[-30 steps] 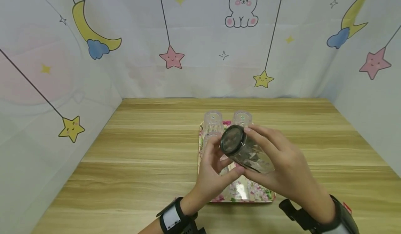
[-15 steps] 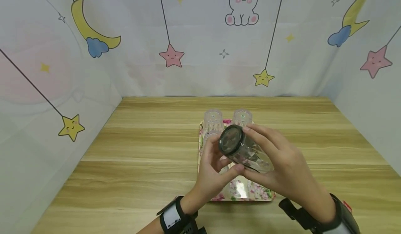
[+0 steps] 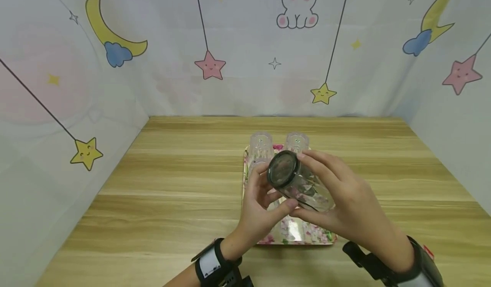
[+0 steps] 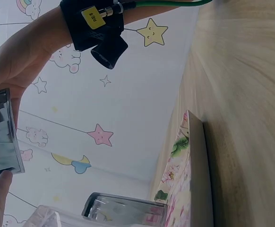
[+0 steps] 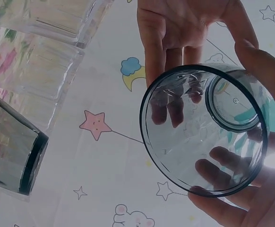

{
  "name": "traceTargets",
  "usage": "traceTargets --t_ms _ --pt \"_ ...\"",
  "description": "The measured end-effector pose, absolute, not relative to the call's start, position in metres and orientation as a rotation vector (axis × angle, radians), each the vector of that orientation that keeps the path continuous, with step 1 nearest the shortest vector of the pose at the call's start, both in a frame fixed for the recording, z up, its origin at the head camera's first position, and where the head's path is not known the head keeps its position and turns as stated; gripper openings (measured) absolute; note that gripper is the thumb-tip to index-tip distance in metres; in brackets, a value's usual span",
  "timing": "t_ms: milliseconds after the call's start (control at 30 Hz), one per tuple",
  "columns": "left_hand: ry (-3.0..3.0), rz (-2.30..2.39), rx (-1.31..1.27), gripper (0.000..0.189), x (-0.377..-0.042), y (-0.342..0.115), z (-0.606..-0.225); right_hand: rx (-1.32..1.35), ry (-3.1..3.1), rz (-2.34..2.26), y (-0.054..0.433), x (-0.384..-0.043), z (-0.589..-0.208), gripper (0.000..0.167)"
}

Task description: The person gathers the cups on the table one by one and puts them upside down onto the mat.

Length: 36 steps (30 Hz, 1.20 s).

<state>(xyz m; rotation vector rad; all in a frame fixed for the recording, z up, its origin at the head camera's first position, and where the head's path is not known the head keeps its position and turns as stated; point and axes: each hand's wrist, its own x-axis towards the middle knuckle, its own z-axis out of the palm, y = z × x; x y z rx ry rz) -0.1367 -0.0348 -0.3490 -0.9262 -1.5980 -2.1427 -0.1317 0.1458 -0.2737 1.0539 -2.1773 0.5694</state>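
Both hands hold a grey-tinted drinking glass (image 3: pixel 310 189) in the air, tilted, its thick dark base towards the head camera. My left hand (image 3: pixel 258 212) grips the base end, fingers on the far side and thumb at the lower edge. The right hand (image 3: pixel 350 197) grips the body, fingers over the top and thumb below. In the right wrist view the wide rim faces the camera, and fingers show through the glass (image 5: pixel 175 146). Beneath lies a floral tray (image 3: pixel 307 236) bearing upside-down clear tumblers (image 3: pixel 261 146), one partly behind the left hand.
A second grey-tinted glass (image 5: pixel 14 146) stands on the tray, hidden by the hands in the head view. Its dark edge shows in the left wrist view (image 4: pixel 123 210). The wooden table (image 3: pixel 172 184) is bounded by a patterned cloth backdrop (image 3: pixel 245 91).
The head view has shifted a little, so the scene sits slightly higher. Both hands keep their hold on the glass, which stays almost in place.
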Motion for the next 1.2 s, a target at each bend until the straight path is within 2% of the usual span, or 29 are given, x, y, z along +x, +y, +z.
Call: traceTargets --t_ms 800,1200 --pt "-1.71 -1.98 -0.943 0.063 -0.139 -0.039 -0.349 1.074 -2.144 0.605 0.151 -0.129 -0.271 0.073" --pt "-1.843 -1.937 -0.828 0.064 -0.137 -0.034 -0.351 1.025 -2.25 0.565 0.159 -0.127 -0.275 0.076"
